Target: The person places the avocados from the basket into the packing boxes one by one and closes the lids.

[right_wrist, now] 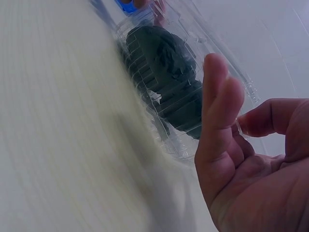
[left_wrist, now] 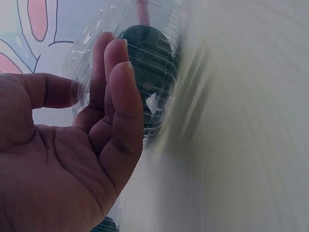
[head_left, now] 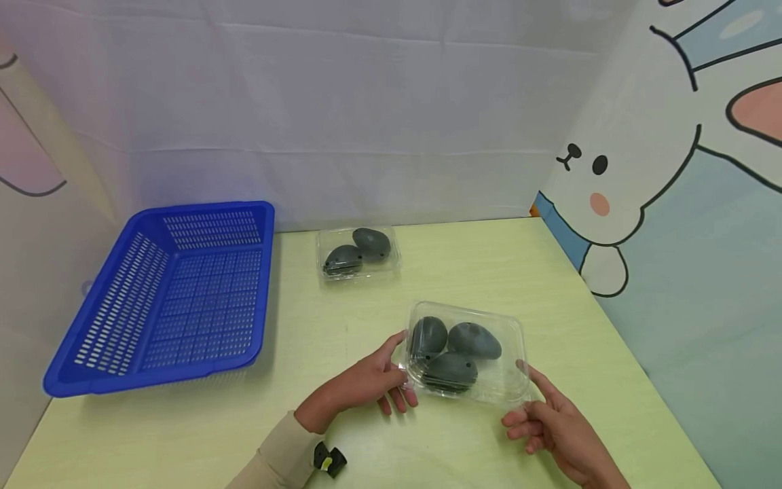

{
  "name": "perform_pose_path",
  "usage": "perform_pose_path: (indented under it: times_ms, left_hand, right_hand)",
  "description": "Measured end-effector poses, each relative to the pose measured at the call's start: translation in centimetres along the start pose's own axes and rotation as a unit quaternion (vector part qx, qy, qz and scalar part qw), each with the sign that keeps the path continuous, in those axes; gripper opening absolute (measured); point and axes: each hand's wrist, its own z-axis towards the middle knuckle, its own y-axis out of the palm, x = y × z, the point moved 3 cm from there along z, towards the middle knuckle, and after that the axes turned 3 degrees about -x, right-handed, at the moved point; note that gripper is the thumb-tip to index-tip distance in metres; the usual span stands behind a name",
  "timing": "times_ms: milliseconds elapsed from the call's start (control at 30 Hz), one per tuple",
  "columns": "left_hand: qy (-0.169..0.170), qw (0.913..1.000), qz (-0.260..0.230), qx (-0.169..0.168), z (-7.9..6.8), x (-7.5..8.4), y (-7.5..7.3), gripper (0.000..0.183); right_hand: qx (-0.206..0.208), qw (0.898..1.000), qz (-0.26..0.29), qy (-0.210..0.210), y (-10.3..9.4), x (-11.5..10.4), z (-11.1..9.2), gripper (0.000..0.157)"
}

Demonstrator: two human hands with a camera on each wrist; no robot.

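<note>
A clear plastic clamshell box (head_left: 512, 343) is held between both hands at the right of the table, tilted and seemingly lifted off the surface. Inside lie three dark grey-green, egg-shaped objects, one of them a smooth oval (head_left: 474, 341). My left hand (head_left: 369, 380) pinches the box's left edge between thumb and fingers. At the lower right corner, my right hand (head_left: 559, 428) pinches the rim; its thumb (right_wrist: 270, 117) shows in the right wrist view. Through the clear wall, a dark object (left_wrist: 147, 58) appears close to the left fingers.
A second clear box (head_left: 386, 270) with two similar dark objects stands near the back edge. To the left is a blue perforated plastic basket (head_left: 269, 272). A white cloth (head_left: 366, 102) hangs behind the pale yellow table (head_left: 476, 265), with a cartoon rabbit panel (head_left: 690, 285) at right.
</note>
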Motion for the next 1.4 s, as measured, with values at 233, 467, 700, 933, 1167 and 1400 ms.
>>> perform_pose_path:
  times_ms: [233,467,700,933,1167,1400]
  left_hand:
    - [-0.001,1.0,0.007,0.0,-0.21,0.22,0.06,0.079]
    - [-0.011,0.9999,0.012,0.0,-0.29,0.39,0.04,0.079]
    - [-0.026,0.9997,0.002,0.005,-0.33,0.63,0.07,0.081]
    - [-0.031,0.9994,0.003,0.011,-0.35,0.56,0.02,0.082]
    - [-0.033,0.9994,0.003,0.012,-0.39,0.56,0.01,0.082]
    - [-0.035,0.9993,0.001,0.01,-0.31,0.41,-0.06,0.081]
  right_hand:
    - [-0.002,1.0,-0.001,-0.003,-0.08,0.12,0.03,0.077]
    - [-0.003,1.0,0.0,-0.004,-0.12,0.23,0.05,0.076]
    - [-0.002,1.0,0.001,-0.001,-0.07,0.19,0.02,0.075]
    - [0.011,1.0,-0.008,0.004,-0.18,0.28,0.09,0.074]
    - [0.019,1.0,-0.003,0.014,0.02,0.19,0.07,0.074]
    - [0.018,1.0,-0.006,0.01,-0.03,0.26,0.07,0.074]
